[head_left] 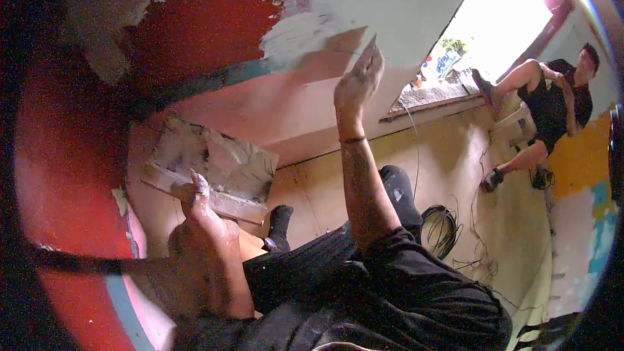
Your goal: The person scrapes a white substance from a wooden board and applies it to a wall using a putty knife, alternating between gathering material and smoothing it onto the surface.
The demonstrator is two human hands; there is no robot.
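Note:
My left hand (200,211) is closed on the near edge of a plaster hawk (253,212), its thumb smeared white. Grey-white plaster (227,159) lies spread over the hawk's top. My right hand (361,81) is raised at the wall with the fingers pressed together round a thin flat scraper (372,41). Only the tip of that blade shows beyond the fingers; the rest is hidden by the hand. Close by on the wall, a rough white plaster patch (292,40) overlaps the red paint (214,16).
A bright window (500,13) has potted flowers (448,58) on its sill. At the right, another person (565,94) sits on a white stool (517,123). A coil of black cable (441,231) lies on the floor by my foot, with loose wires beyond it.

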